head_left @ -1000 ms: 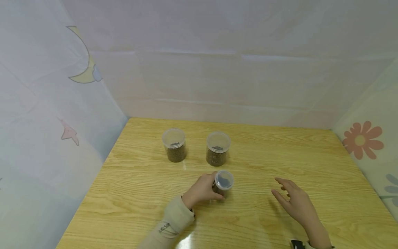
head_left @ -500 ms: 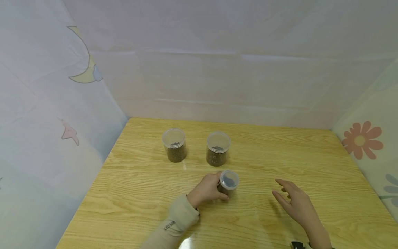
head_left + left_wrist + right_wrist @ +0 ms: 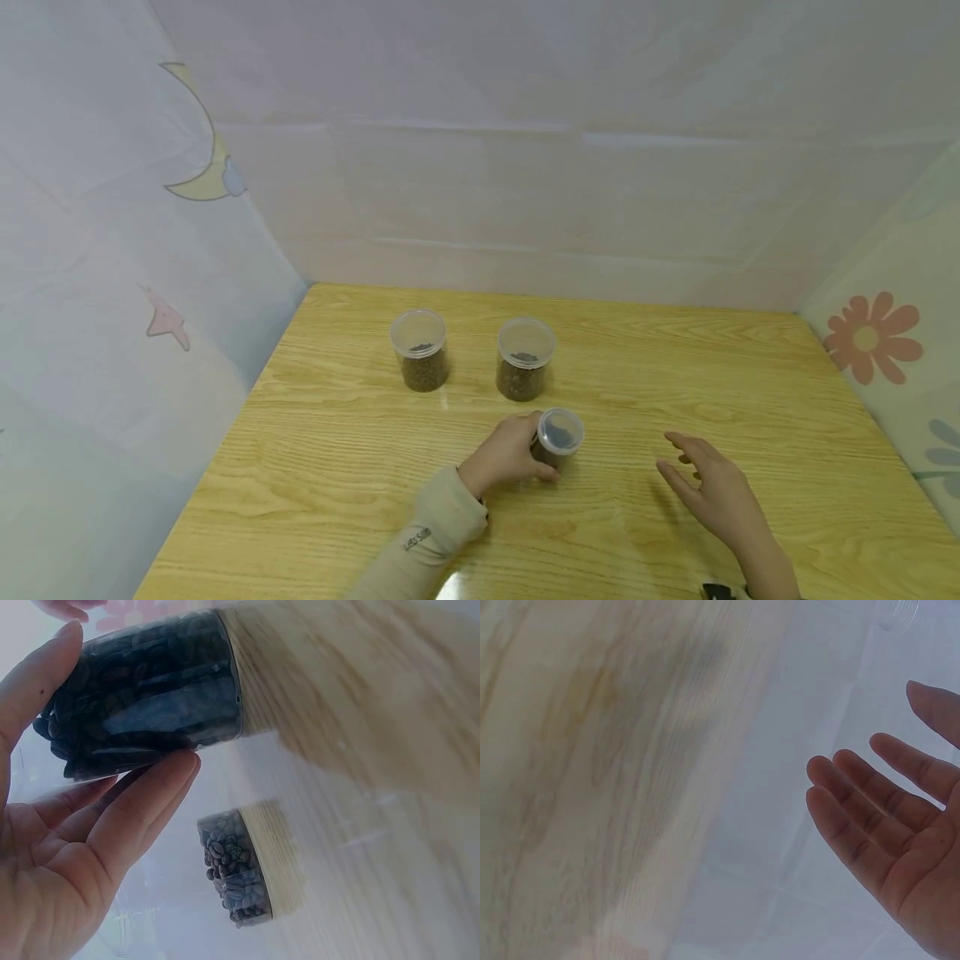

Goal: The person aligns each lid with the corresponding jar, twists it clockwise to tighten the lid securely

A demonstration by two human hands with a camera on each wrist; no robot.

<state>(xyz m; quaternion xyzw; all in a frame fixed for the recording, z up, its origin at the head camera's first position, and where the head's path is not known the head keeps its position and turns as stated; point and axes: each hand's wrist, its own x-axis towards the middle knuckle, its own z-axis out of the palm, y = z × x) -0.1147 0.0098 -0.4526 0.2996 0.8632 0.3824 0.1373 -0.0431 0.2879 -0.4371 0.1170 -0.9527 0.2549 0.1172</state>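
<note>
My left hand (image 3: 506,454) holds a small clear plastic jar (image 3: 557,440) by its side, thumb nearest me and fingers behind it. Dark coffee beans (image 3: 161,690) fill much of this jar in the left wrist view. Whether its base touches the table cannot be told. Two more clear jars stand upright farther back, the left one (image 3: 425,362) and the right one (image 3: 522,371), each about half full of beans. To the right, my right hand (image 3: 712,492) hovers over the table with fingers extended and holds nothing; its palm (image 3: 930,862) shows in the right wrist view.
A light wood-grain table (image 3: 675,367) lies under everything. Pale printed cloth (image 3: 525,183) hangs behind and along both sides, with a moon (image 3: 216,167) on the left and a red flower (image 3: 873,337) on the right.
Gripping the small jar, my left hand has slid it a short way to the right. My right hand and the two back jars stay practically where they were.
</note>
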